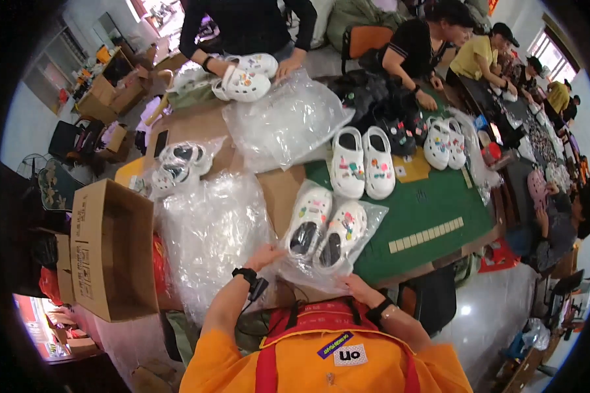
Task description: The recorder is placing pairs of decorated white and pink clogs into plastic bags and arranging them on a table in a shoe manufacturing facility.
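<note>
A pair of white clogs with coloured charms [322,229] lies inside a clear plastic bag [367,219] on the table in front of me. My left hand [265,255] grips the bag's open end at its left side. My right hand [354,286] holds the bag's near edge on the right. A second, unbagged pair of white clogs [362,162] stands just beyond on the green mat [432,203].
A pile of empty clear bags [210,236] lies to my left, beside an open cardboard box [111,249]. Bagged clogs [177,164] sit farther left. Across the table a person handles white clogs [246,75]; other people work along the right side.
</note>
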The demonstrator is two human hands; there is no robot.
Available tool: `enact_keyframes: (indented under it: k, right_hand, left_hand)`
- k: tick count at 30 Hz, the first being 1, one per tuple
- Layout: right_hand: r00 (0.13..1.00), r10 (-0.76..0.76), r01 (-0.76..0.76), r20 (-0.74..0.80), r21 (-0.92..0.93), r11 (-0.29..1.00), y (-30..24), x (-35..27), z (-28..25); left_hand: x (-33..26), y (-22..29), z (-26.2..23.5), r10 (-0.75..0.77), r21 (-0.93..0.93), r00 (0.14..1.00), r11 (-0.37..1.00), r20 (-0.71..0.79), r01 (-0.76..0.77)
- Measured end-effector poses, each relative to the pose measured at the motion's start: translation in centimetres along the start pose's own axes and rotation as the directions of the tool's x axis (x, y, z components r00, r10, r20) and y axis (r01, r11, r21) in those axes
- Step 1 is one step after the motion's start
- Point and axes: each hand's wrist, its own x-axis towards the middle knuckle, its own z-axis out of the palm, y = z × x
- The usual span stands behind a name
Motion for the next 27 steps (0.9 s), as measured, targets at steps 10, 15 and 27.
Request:
enact_keyframes:
  k: [10, 15, 27]
  right_hand:
    - [0.967, -0.253, 0.242, -0.023, 0.392, 0.888, -13.6, -8.2, 1.9]
    - [0.911, -0.391, 0.273, 0.132, 0.518, 0.811, -16.2, -5.1, 0.8]
    - [0.966, -0.243, 0.223, 0.093, 0.18, 0.958, -17.9, -5.5, 1.0]
  left_hand:
    - [-9.5, 16.5, -6.9, 0.246, -0.292, 0.915, 0.893, -0.319, -0.342]
    - [-10.1, 16.7, -9.3, 0.336, -0.585, 0.932, 0.732, -0.135, -0.349]
    - [-14.2, 14.1, -9.7, 0.319, -0.367, 0.861, 0.805, -0.396, -0.467]
